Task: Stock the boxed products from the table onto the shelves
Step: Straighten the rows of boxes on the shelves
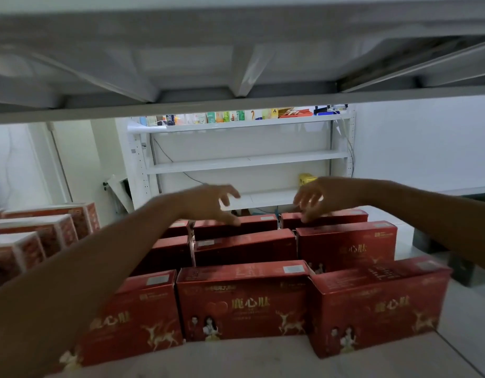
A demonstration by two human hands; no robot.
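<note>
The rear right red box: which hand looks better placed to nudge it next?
Probably the right hand: its spread fingers are at the top edge of the rear right red box, while the left hand reaches over the neighbouring rear box.
</note>
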